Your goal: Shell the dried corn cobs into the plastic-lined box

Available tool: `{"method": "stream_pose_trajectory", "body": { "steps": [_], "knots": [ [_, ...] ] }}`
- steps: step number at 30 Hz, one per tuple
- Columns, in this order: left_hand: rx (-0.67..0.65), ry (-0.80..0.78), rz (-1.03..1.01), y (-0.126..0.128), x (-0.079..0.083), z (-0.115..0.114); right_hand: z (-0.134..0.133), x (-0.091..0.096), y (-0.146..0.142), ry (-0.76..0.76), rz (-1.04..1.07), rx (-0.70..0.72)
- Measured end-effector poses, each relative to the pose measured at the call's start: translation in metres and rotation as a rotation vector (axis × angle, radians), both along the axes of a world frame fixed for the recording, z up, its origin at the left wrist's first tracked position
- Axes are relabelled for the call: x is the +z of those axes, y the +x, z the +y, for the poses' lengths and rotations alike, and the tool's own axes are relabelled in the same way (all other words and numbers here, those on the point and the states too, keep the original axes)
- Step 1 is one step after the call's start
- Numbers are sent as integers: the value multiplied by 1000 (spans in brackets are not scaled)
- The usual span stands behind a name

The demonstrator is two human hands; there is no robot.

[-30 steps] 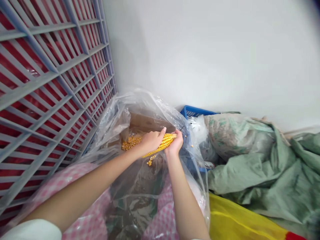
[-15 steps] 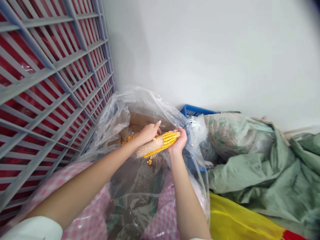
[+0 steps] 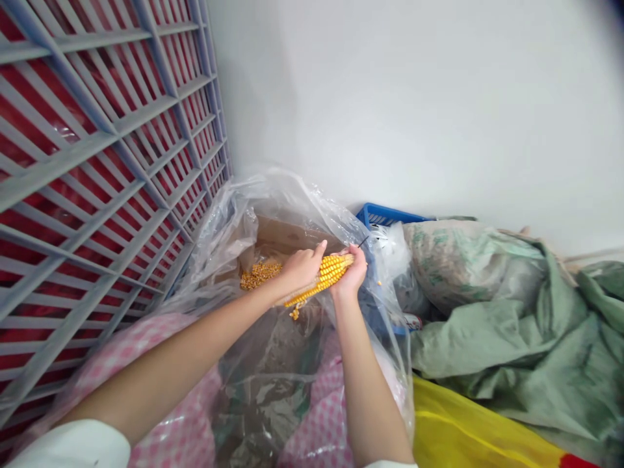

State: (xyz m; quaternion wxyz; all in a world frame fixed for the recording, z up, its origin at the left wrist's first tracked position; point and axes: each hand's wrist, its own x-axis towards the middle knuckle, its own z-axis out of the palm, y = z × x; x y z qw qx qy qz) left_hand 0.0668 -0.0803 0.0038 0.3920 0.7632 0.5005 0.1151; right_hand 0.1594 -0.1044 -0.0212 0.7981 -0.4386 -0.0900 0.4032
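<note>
Holding a tapered, knobbly yellow corn cob (image 3: 331, 272).

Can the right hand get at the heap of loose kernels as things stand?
Probably not directly: the right hand grips one end of the corn cob, and the left hand lies between it and the loose kernels.

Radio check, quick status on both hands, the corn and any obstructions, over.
Right hand holding corn cob near one end; left hand over it. Yellow kernels on cob. Clear plastic around; nothing seen blocking hands.
</note>
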Motion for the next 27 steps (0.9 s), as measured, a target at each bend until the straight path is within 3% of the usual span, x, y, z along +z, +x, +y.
{"method": "stream_pose_trajectory", "body": {
  "steps": [5,9,14,23,27],
  "knots": [
    [-30,7,-83,-2,-3,5,-1,3,3,20,-35,9],
    [-62,-118,-143,-6,-3,14,-1,3,5,-4,-89,-2],
    [-128,-162,-74,-8,4,14,-1,1,2,6,-137,-2],
    [-61,-46,-62,-2,2,5,1,2,0,36,-63,27],
    [-68,-121,-121,-3,2,11,1,2,1,25,-86,2]
  ]
}}
